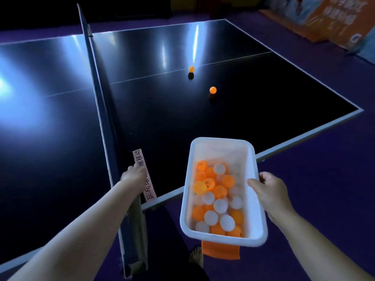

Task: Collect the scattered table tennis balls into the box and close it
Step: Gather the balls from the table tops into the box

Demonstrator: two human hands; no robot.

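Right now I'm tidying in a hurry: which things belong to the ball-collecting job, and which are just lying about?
Job: white box, gripped by right hand; near orange ball; far orange ball.
Lying about: net; pink paper strip; orange boards.

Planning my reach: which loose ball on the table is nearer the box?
The ball short of the centre line; the other ball lies at that line.

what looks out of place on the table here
The far orange ball and the near orange ball lie loose on the table, outside the white box in the right hand. Nothing looks damaged.
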